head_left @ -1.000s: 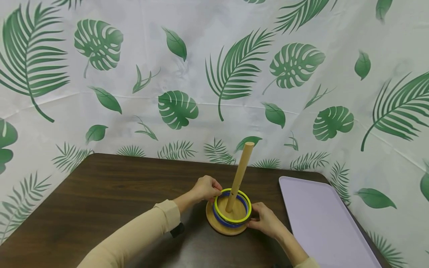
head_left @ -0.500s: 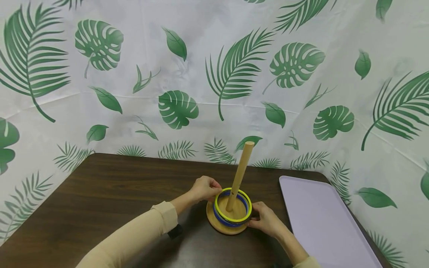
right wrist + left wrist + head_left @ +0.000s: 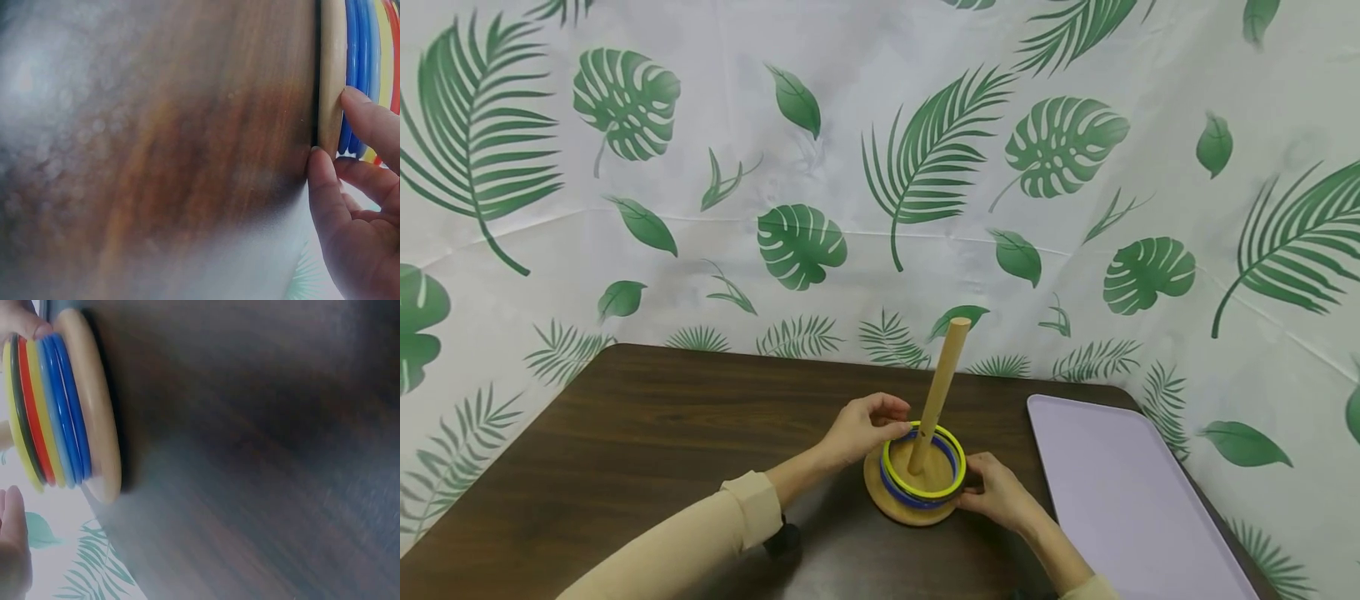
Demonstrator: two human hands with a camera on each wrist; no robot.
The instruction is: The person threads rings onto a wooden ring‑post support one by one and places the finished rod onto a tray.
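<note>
In the head view a stack of coloured rings (image 3: 958,477) lies round an upright wooden peg (image 3: 943,375) on a round wooden base (image 3: 912,517). Yellow tops the stack, with dark, red, yellow, light blue and blue rings (image 3: 67,406) beneath it in the left wrist view. My left hand (image 3: 859,429) hovers at the stack's far left, fingers loosely bent; the left wrist view puts its fingertips a little apart from the rings. At the near right, my right hand (image 3: 1002,496) pinches the rim of the base, its thumb beside the lowest blue rings in the right wrist view.
A pale purple tray (image 3: 1138,492) lies on the right side of the dark wooden table (image 3: 700,417). Behind the table hangs a white cloth (image 3: 820,175) printed with green leaves.
My left hand has come away from the rings' left edge, its fingers opening a little as it moved slightly right. The right hand and the stack stay in place.
</note>
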